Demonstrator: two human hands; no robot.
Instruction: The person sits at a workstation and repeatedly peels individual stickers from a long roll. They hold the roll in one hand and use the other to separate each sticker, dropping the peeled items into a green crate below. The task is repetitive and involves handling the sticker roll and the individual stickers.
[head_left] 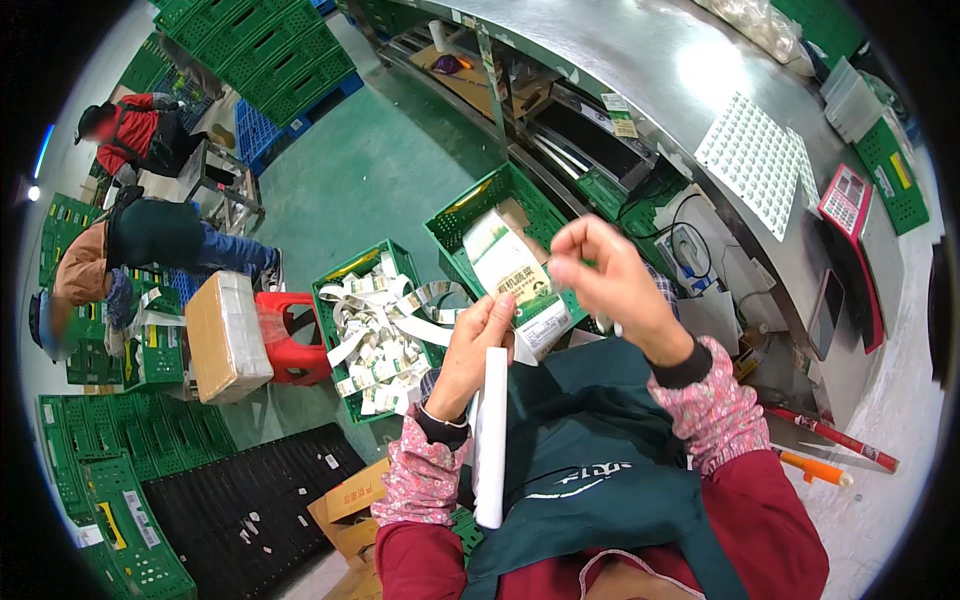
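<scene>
My left hand (472, 350) is closed, thumb on top, on the near left edge of a green, white and cream printed label sheet (500, 258). The sheet slants over a green crate (455, 212) in front of me. Just right of the sheet hovers my right hand (618, 285), its fingers curled in toward the thumb; whatever they may pinch is too small to make out. A white roll (490, 440) stands lengthwise beside my left wrist, against my dark green apron (590, 470). To the left, another green crate (405, 262) holds a tangle of printed label strips (385, 345).
A metal workbench (640, 60) runs along the right, bearing a sheet of round stickers (755, 165) and a pink scale (850, 205). At left are a cardboard box (225, 335), a red stool (295, 335), stacked green crates (265, 50) and two people bending or sitting.
</scene>
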